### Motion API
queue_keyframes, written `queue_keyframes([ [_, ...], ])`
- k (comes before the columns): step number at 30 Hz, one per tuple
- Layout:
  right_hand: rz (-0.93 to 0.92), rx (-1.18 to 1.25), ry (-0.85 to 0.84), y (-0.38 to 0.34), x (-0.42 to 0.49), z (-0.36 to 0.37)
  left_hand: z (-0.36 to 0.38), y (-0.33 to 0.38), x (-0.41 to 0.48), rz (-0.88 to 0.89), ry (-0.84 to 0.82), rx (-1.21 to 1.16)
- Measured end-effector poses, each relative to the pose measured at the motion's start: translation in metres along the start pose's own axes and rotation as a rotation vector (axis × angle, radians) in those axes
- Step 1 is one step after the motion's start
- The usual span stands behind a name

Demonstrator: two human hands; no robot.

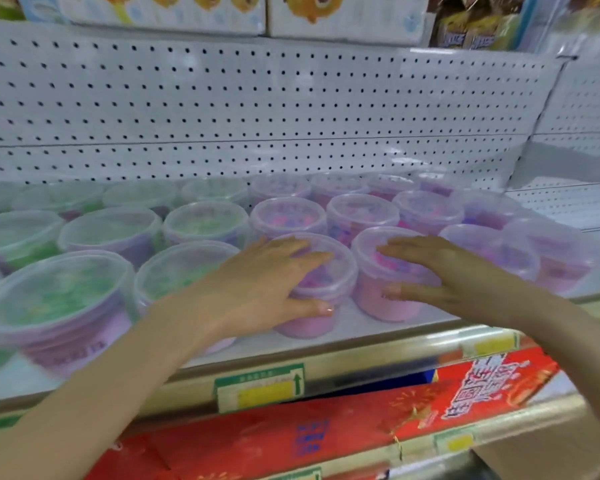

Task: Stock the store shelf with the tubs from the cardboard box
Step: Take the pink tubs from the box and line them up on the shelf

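Head view: my left hand (pixel 267 278) lies on a pink tub (pixel 310 325) in the near row of the shelf (pixel 347 328), fingers straight across its lid and thumb against its near wall. My right hand (pixel 447 268) rests the same way on the neighbouring pink tub (pixel 374 301) just to the right. More pink tubs stand behind, and green tubs (pixel 59 289) fill the left.
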State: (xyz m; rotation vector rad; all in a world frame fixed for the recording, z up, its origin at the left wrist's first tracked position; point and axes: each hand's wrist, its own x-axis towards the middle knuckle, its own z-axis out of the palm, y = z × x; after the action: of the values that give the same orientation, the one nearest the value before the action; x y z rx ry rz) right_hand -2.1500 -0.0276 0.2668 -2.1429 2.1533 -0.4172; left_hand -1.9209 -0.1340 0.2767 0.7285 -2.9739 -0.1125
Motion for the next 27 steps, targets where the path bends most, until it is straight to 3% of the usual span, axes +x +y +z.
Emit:
queue_keyframes([
  [6, -0.205, 0.051, -0.087, 0.028, 0.008, -0.014, -0.007, 0.022, 0.016, -0.114, 0.028, -0.099],
  [10, -0.348, 0.069, -0.008, 0.071, -0.004, -0.039, -0.009, 0.067, 0.051, -0.088, 0.164, -0.124],
  [19, -0.203, 0.091, -0.036, 0.208, -0.055, -0.085, 0.02, 0.157, 0.14, -0.133, 0.155, -0.077],
  [27, -0.248, 0.062, -0.121, 0.25, -0.05, -0.053, 0.03, 0.175, 0.165, -0.242, 0.03, -0.075],
])
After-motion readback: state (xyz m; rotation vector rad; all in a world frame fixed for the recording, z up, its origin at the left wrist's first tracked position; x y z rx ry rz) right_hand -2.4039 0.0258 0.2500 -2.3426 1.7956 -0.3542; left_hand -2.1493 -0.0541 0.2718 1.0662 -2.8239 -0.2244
